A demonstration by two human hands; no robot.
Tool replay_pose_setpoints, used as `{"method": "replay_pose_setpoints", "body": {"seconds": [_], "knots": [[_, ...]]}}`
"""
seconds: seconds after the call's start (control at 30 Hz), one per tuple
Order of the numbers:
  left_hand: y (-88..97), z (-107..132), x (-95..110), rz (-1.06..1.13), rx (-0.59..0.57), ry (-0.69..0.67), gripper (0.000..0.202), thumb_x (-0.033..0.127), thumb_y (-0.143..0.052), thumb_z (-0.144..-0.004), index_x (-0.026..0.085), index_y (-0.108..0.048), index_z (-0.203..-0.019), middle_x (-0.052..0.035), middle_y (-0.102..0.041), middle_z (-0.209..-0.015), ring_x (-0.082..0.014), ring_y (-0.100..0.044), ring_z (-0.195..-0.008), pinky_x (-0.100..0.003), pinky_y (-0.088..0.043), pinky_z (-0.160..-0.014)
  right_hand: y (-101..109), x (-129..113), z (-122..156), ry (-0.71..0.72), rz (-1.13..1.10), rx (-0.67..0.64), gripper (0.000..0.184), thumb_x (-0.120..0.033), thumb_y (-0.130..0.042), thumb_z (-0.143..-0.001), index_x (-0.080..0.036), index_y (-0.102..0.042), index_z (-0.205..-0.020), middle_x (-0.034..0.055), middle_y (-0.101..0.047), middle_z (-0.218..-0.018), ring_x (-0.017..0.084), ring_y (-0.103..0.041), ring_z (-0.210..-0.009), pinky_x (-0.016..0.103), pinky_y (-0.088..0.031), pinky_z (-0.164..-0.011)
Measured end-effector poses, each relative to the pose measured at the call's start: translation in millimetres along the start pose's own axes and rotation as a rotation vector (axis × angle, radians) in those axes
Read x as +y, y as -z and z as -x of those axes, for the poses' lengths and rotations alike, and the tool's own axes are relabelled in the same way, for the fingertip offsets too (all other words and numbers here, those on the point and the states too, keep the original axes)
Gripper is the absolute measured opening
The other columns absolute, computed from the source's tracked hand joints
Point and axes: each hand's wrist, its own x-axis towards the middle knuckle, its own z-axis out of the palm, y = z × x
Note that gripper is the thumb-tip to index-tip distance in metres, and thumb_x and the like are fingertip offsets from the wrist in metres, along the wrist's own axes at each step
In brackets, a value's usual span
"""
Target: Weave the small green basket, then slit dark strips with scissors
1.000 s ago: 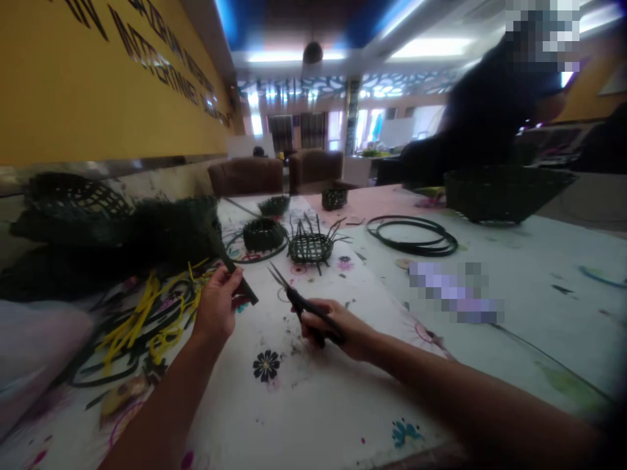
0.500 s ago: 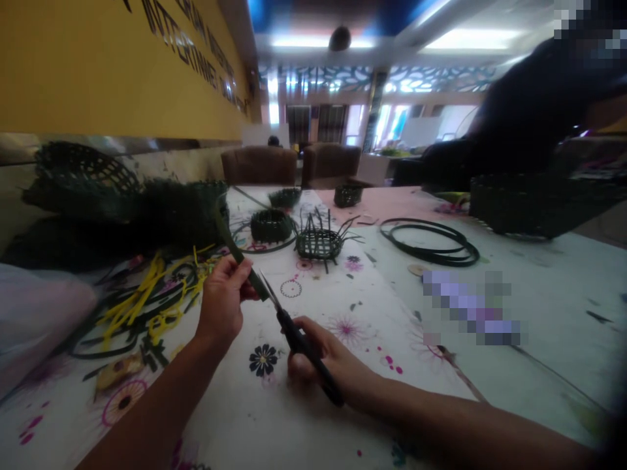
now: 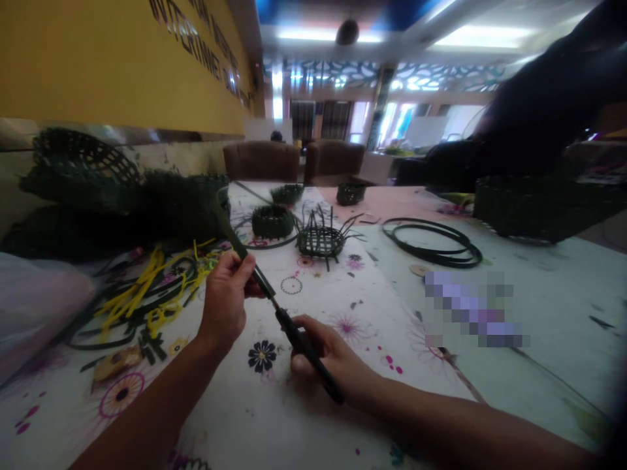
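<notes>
Scissors [image 3: 307, 356] have closed in on the strip's lower end since half a second ago; blades mostly hidden there. Head view: left hand [image 3: 226, 301] pinches the flat dark-green strip [image 3: 235, 241] above the floral tablecloth [image 3: 294, 424]; right hand [image 3: 327, 356] grips black handles. Tangled yellow strips [image 3: 140, 287] crowd the left. Beyond: round lattice basket [image 3: 321, 243], spiky loose ends; smooth coiled hoops [image 3: 450, 262] right.

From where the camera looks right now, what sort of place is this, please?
Probably a craft workshop, perhaps one for basket weaving: an unfinished woven basket stands ahead of the hands, a coil of dark strip lies further right, and the right hand holds black-handled scissors.
</notes>
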Motion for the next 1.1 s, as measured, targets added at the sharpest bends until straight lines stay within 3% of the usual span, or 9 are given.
{"method": "replay_pose_setpoints", "body": {"seconds": [0.37,1.1], "knots": [[1.3,-0.3,0.4,-0.007,-0.024,0.004,0.037,0.038,-0.072,-0.071,0.020,-0.040,-0.068,0.0063,-0.049,-0.053,-0.0092,-0.048,-0.040,-0.020,-0.044,-0.036,0.5,-3.9,1.3,-0.009,0.061,0.006,0.061,-0.050,-0.077,-0.069,-0.017,-0.055,-0.115,-0.0020,-0.054,-0.072,0.013,-0.047,-0.065,0.027,-0.037,-0.060],[0.0,-0.7,-1.2,-0.012,-0.003,-0.014,0.037,0.039,-0.073,-0.072,0.019,-0.042,-0.068,0.0056,-0.048,-0.055,-0.0087,-0.048,-0.041,-0.020,-0.045,-0.039,4.1,0.0,-0.8,0.025,0.087,-0.016,0.054,-0.050,-0.074,-0.073,-0.019,-0.056,-0.113,-0.0037,-0.047,-0.069,0.011,-0.042,-0.062,0.025,-0.034,-0.055]]}}
